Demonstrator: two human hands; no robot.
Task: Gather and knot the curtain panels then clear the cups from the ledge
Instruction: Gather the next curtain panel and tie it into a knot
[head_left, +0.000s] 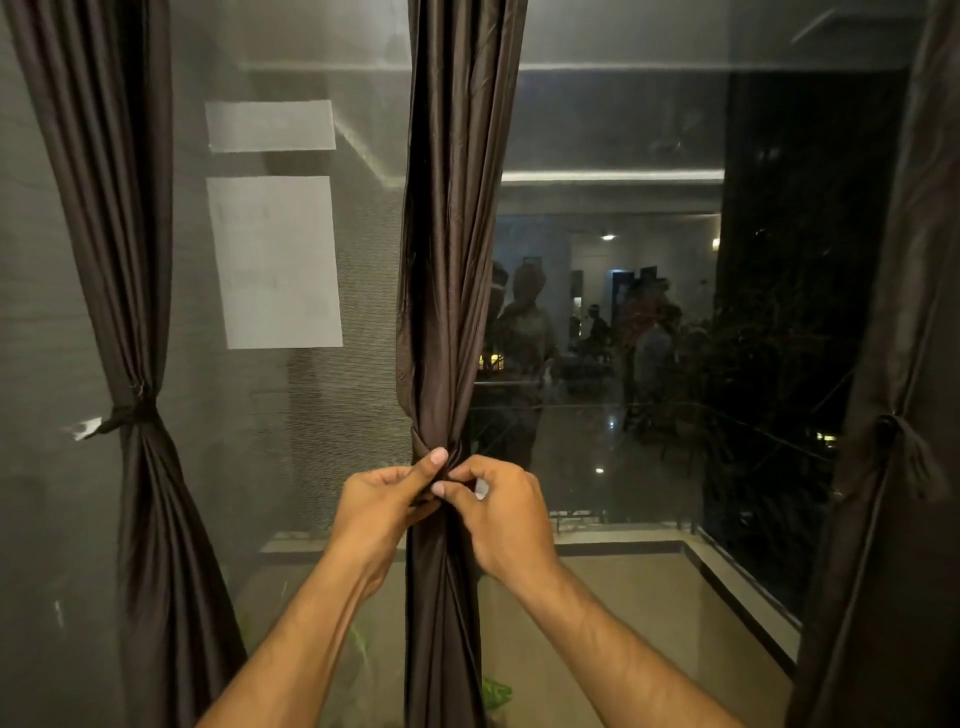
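**Middle panel: knot under your fingers**

You had both hands on the dark brown satin-sheen middle curtain panel, which hung in front of the mesh-screened window, midway between its side edges. Your left hand curled round the gathered cloth from the left, thumb up against the knot; your right hand pinched a fold just below it, fingers bent and closed on fabric.

The cloth looked thin, soft and slippery — a judgement from its sheen and fine pleats — so it would likely slide loose unless you held close under the knot and pulled firmly.

The left knotted curtain panel and the right knotted curtain panel hung tied at the window's edges. No cups or ledge showed.
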